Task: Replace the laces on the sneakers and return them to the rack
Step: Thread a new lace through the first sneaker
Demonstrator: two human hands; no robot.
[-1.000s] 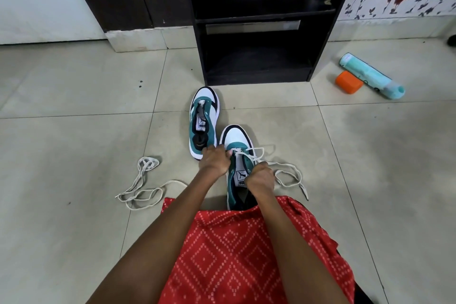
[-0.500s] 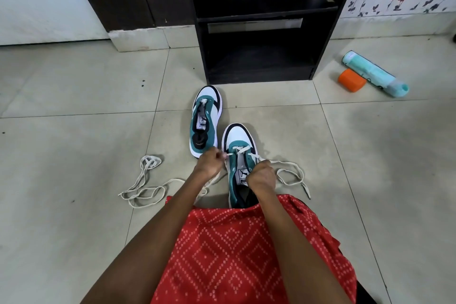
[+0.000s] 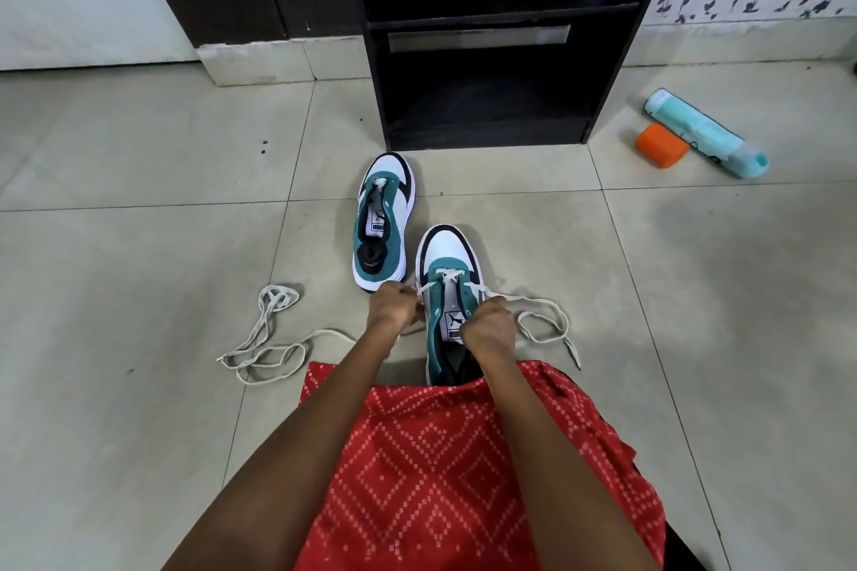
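1. The rack (image 3: 487, 125) stands beyond both hands.
2. One sneaker (image 3: 449, 253) lies between them; the other sneaker (image 3: 385, 218) sits just beyond the left hand (image 3: 392, 308).
3. The left hand and the right hand (image 3: 488, 332) each pinch its lace (image 3: 449, 276).
4. A loose lace (image 3: 266, 355) lies left of them.

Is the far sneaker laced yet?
Not laced: no lace crosses the tongue of the far sneaker, and a loose lace lies on the floor left of it.

Soft, even indoor light, no hard glare; tiled floor (image 3: 139, 292) bright w/ a dull sheen at right, near sneaker (image 3: 447, 250) casts only a faint shadow. The rack (image 3: 487, 116) interior is v. dark, detail lost. Wide-angle bends grout lines (image 3: 139, 207) twd the edges; centre sharp.
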